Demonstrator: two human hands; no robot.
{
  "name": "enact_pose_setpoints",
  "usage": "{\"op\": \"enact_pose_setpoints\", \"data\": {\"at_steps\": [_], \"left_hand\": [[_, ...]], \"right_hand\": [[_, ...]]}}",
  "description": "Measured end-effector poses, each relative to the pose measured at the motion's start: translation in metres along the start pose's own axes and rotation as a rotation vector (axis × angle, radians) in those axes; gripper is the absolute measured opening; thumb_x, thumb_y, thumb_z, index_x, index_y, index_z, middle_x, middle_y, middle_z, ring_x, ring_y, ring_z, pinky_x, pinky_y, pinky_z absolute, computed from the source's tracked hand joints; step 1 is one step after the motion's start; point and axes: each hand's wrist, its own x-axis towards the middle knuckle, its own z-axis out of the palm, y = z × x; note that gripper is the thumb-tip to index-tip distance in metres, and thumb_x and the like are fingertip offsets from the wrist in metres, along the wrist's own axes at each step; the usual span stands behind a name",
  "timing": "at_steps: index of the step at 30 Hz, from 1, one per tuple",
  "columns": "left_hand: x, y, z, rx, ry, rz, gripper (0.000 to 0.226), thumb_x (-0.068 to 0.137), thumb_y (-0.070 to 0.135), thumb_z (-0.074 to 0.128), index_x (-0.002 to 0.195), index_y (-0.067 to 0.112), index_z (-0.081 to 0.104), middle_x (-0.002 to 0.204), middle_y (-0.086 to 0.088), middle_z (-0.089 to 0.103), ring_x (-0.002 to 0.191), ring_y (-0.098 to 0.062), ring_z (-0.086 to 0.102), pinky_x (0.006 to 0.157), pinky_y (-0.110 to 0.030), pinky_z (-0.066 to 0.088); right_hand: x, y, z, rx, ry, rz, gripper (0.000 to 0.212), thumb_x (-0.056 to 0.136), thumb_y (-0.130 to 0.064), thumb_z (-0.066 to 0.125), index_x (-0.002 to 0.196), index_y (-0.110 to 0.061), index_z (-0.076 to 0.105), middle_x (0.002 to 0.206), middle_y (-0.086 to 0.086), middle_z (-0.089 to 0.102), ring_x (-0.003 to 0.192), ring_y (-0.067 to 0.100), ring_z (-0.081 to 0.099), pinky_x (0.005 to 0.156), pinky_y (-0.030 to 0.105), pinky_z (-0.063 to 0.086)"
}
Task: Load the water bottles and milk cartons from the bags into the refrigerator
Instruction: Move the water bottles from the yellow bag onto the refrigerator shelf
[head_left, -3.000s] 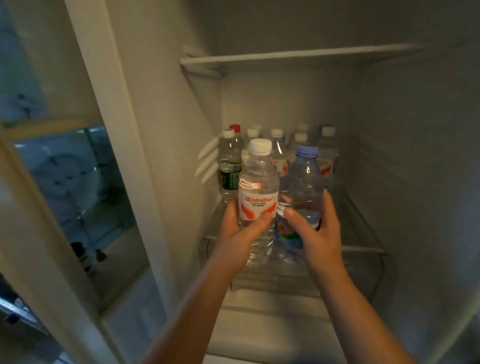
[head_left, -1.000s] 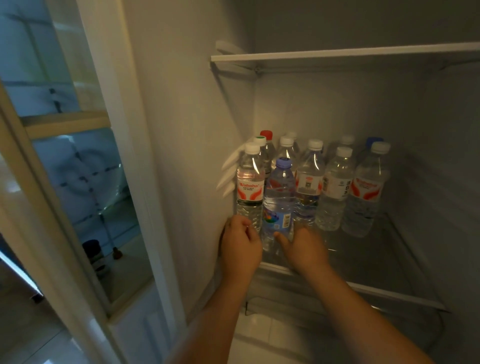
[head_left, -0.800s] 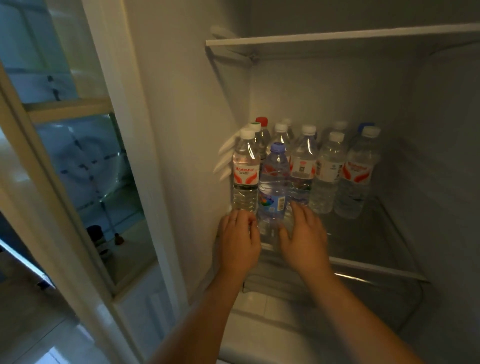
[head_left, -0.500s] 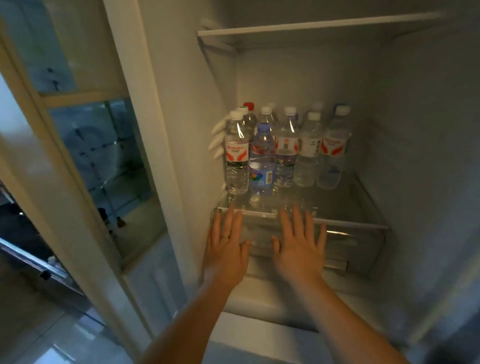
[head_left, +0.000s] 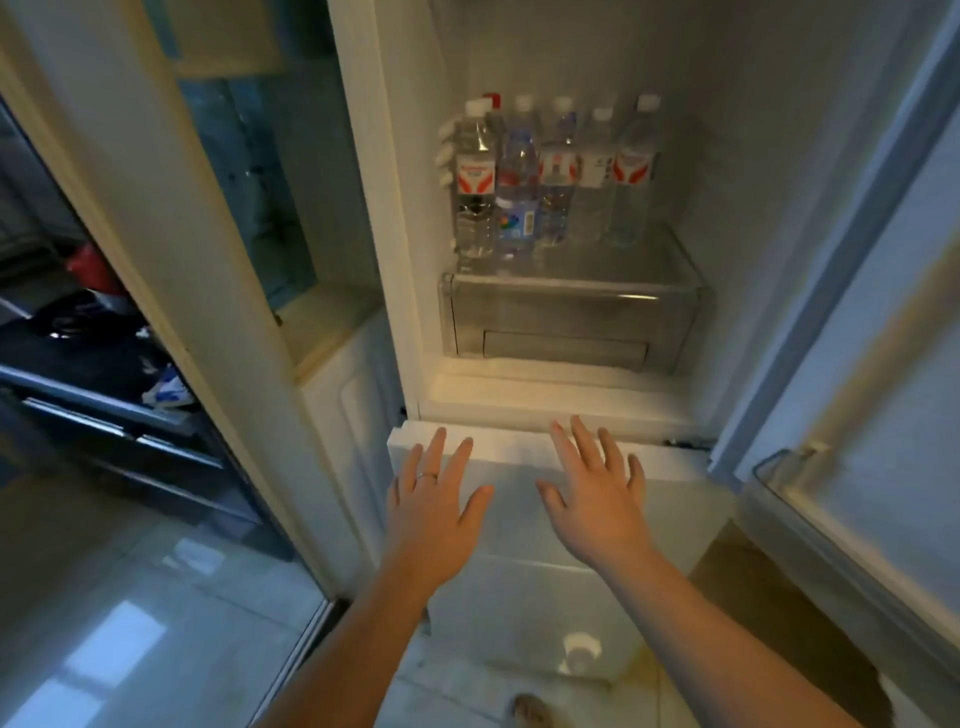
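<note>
Head camera looks down into the open refrigerator (head_left: 769, 156), and from where I stand both of the person's arms reach out in front of it. The left hand (head_left: 431, 501) is spread flat with its palm down and its fingers straight and apart. It holds nothing, and a thin ring (head_left: 427, 475) shows on one finger. The right hand (head_left: 597, 499) lies just beside it in the same way, fingers fanned out and empty. Both hands are over the white top edge of the lower compartment door (head_left: 519, 449), below the shelf. I cannot tell whether the fingertips touch it.

The water bottles (head_left: 556, 176) stand upright in a tight cluster on the glass shelf (head_left: 670, 260), pushed towards its left and back, well apart from the hands. The nearest one on the left has a white cap and a red and white label (head_left: 474, 179). Touching its right side is a blue-tinted bottle (head_left: 517, 208) with a coloured label. One red cap (head_left: 492, 98) shows behind them.

Under the shelf sits a clear drawer (head_left: 571, 322), pushed in. The refrigerator door (head_left: 857, 364) hangs open on the right. To the left stands a pale cabinet (head_left: 332, 374) with a glass front.
</note>
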Motion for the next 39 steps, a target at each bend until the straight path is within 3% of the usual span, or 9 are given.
{"op": "enact_pose_setpoints", "data": {"at_steps": [7,11,16,19,23,25,29,33,39], "left_hand": [[-0.128,-0.020,-0.006,-0.050,0.007,0.010,0.073,0.087,0.073,0.017,0.151,0.039,0.028,0.163,0.008,0.016,0.150,-0.025,0.008,0.119,-0.048,0.012],[-0.187,-0.027,0.009,-0.066,-0.017,-0.018,0.068,0.088,0.072,0.019,0.148,0.042,0.030,0.161,0.012,0.020,0.150,-0.021,0.010,0.118,-0.051,0.015],[-0.251,-0.010,0.034,-0.105,-0.063,-0.036,0.074,0.086,0.078,0.014,0.148,0.041,0.032,0.160,0.011,0.022,0.149,-0.018,0.008,0.118,-0.041,0.005],[-0.287,0.008,0.053,-0.103,-0.133,-0.021,0.072,0.086,0.077,0.016,0.148,0.042,0.029,0.161,0.012,0.019,0.150,-0.015,0.003,0.117,-0.035,0.000],[-0.333,0.046,0.077,-0.102,-0.209,0.000,0.070,0.087,0.072,0.021,0.148,0.040,0.033,0.161,0.009,0.022,0.150,-0.017,0.006,0.120,-0.042,0.008],[-0.356,0.071,0.088,-0.097,-0.234,0.017,0.071,0.087,0.072,0.021,0.148,0.039,0.033,0.161,0.008,0.023,0.150,-0.017,0.007,0.120,-0.044,0.010],[-0.412,0.133,0.113,-0.099,-0.298,0.036,0.076,0.084,0.074,0.015,0.149,0.039,0.030,0.162,0.008,0.019,0.151,-0.017,0.003,0.121,-0.046,0.008],[-0.477,0.197,0.144,-0.070,-0.322,0.027,0.075,0.083,0.075,0.014,0.149,0.042,0.029,0.162,0.011,0.019,0.150,-0.015,0.003,0.120,-0.042,0.006],[-0.554,0.281,0.176,-0.109,-0.322,0.031,0.070,0.087,0.072,0.022,0.146,0.038,0.038,0.158,0.009,0.030,0.149,-0.019,0.015,0.120,-0.047,0.019]], "right_hand": [[-0.118,0.006,0.018,0.047,-0.001,-0.143,0.061,0.090,-0.050,0.035,0.148,-0.030,0.036,0.155,-0.005,0.035,0.142,0.025,0.031,0.110,0.047,0.026],[-0.176,0.017,0.027,0.072,-0.028,-0.140,0.059,0.091,-0.050,0.034,0.146,-0.030,0.039,0.153,-0.006,0.038,0.141,0.024,0.032,0.109,0.043,0.026],[-0.245,0.035,0.032,0.065,-0.137,-0.111,0.062,0.091,-0.053,0.027,0.149,-0.032,0.034,0.155,-0.009,0.033,0.144,0.021,0.025,0.113,0.042,0.021],[-0.286,0.054,0.032,0.056,-0.172,-0.110,0.060,0.091,-0.052,0.031,0.147,-0.030,0.037,0.153,-0.007,0.036,0.142,0.022,0.029,0.111,0.044,0.026],[-0.343,0.091,0.026,0.040,-0.193,-0.132,0.055,0.091,-0.044,0.043,0.144,-0.029,0.040,0.149,-0.006,0.041,0.138,0.021,0.033,0.109,0.041,0.026],[-0.375,0.115,0.020,0.031,-0.214,-0.119,0.057,0.091,-0.046,0.042,0.145,-0.029,0.039,0.150,-0.007,0.039,0.139,0.021,0.030,0.111,0.039,0.021],[-0.441,0.171,0.004,0.011,-0.234,-0.100,0.060,0.090,-0.049,0.036,0.147,-0.030,0.037,0.153,-0.006,0.037,0.142,0.023,0.029,0.112,0.044,0.023],[-0.511,0.232,-0.015,0.013,-0.249,-0.076,0.060,0.091,-0.046,0.043,0.149,-0.031,0.034,0.155,-0.007,0.034,0.144,0.023,0.026,0.114,0.047,0.023],[-0.600,0.308,-0.053,0.010,-0.274,-0.004,0.061,0.091,-0.048,0.038,0.149,-0.031,0.034,0.156,-0.007,0.032,0.146,0.022,0.022,0.115,0.043,0.018]]}}
